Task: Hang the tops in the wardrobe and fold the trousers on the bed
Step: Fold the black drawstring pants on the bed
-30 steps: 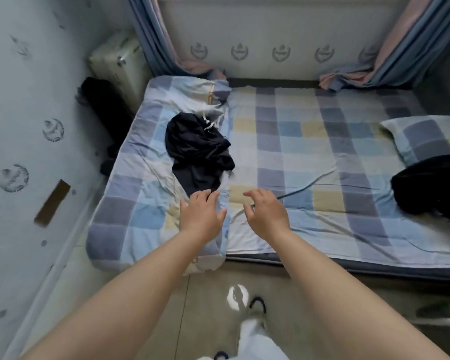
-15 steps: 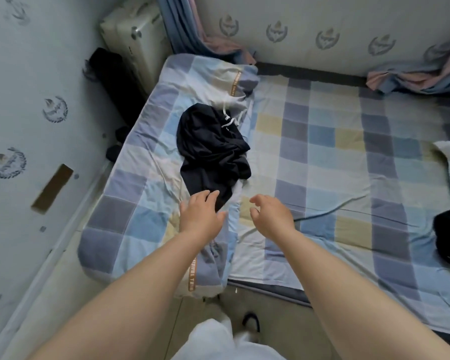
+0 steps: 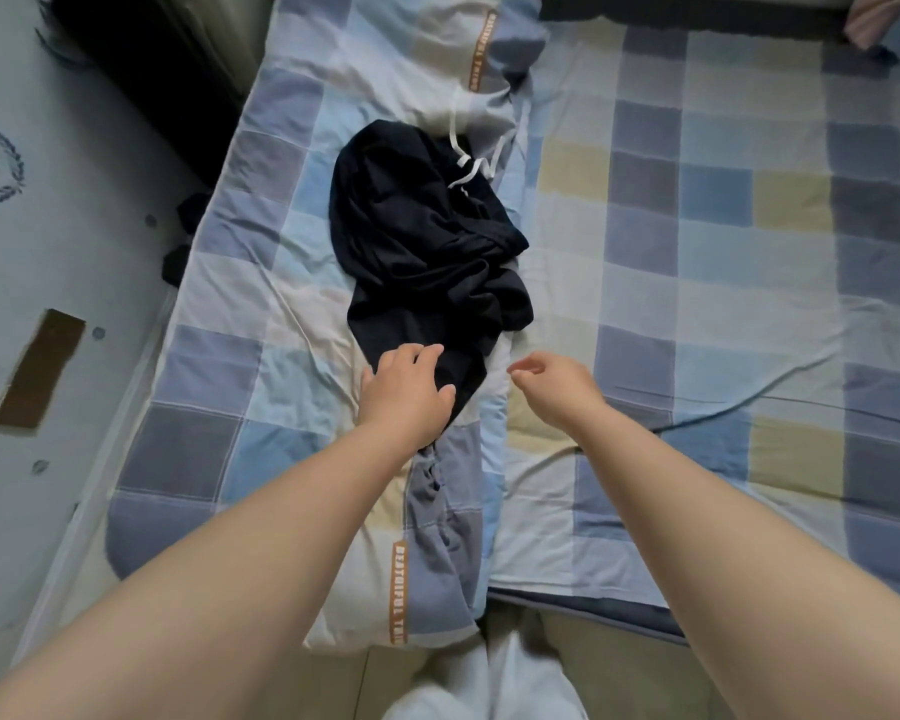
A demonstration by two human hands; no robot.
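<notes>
A crumpled dark navy garment (image 3: 422, 241) with a white drawstring (image 3: 471, 168) lies on the folded checked quilt (image 3: 261, 283) at the left side of the bed. My left hand (image 3: 409, 394) reaches over the garment's near end, fingers spread and relaxed, touching or just above the cloth. To its right, my right hand (image 3: 557, 389) hovers over the quilt's edge, fingers loosely curled and holding nothing, a short gap from the garment.
The bed carries a checked sheet (image 3: 723, 262) in blue, grey and yellow. A wall (image 3: 32, 252) with a brown strip runs along the left. A dark object (image 3: 141, 59) stands in the far left corner. Curtain ends (image 3: 879, 28) touch the bed's far right.
I have stepped closer and the view has tilted down onto the dark garment. Both hands have moved forward; the left one now reaches the garment's near end.
</notes>
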